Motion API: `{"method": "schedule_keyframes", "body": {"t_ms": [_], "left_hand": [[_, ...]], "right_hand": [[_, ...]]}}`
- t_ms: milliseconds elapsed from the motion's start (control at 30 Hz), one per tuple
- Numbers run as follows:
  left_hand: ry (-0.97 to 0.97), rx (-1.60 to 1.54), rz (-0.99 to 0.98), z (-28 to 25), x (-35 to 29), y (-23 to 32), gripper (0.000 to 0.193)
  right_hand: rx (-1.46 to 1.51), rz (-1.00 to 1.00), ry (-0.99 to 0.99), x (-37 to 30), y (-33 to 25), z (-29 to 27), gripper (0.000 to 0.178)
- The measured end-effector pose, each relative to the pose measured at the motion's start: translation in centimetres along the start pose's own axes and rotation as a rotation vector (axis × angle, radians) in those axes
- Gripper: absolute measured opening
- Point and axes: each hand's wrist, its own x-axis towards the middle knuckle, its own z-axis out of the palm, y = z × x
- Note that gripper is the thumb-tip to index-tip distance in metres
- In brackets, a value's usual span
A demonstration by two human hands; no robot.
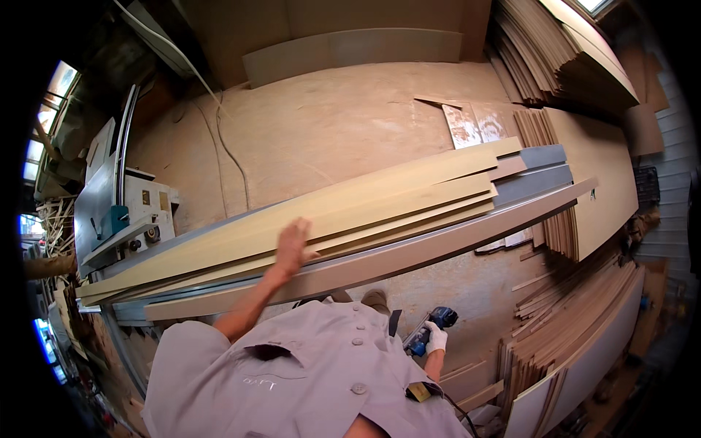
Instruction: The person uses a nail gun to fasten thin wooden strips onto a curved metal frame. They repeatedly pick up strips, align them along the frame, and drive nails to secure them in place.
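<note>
My bare left hand (293,248) reaches over a stack of long pale wooden boards (387,201), fingers stretched out and slightly blurred. Whether it presses on them or hovers just above is hard to tell. Down at my right side, my right hand (436,341), in a white glove, is wrapped round a blue and black nail gun (427,330). Between me and the boards runs a long brown strip (380,255) along the near edge of a grey metal support (544,156).
A table saw (109,208) stands at the left. Stacks of wooden sheets (595,179) rise at the right, with upright panels (577,343) nearer me. A cable (232,153) trails over the dusty floor (321,109). One long panel (350,50) leans at the back.
</note>
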Motion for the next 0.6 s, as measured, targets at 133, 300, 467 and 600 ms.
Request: {"method": "schedule_keyframes", "body": {"t_ms": [133,300,467,600], "left_hand": [[-0.179,0.03,-0.043,-1.7,2.3,-5.8,0.073],[-0.275,0.031,0.008,-3.3,2.5,-6.8,0.061],[-0.291,-0.105,0.033,-5.8,4.4,0.0,0.061],[-0.298,-0.163,0.108,-3.7,6.7,8.2,0.065]], "right_hand": [[-0.033,0.004,-0.003,3.4,-3.2,-0.3,0.015],[-0.118,-0.074,-0.031,7.7,-5.2,-2.8,0.014],[-0.094,-0.046,-0.03,7.7,-8.0,-4.2,0.013],[-0.1,-0.01,-0.035,10.1,-7.8,-5.3,0.014]]}}
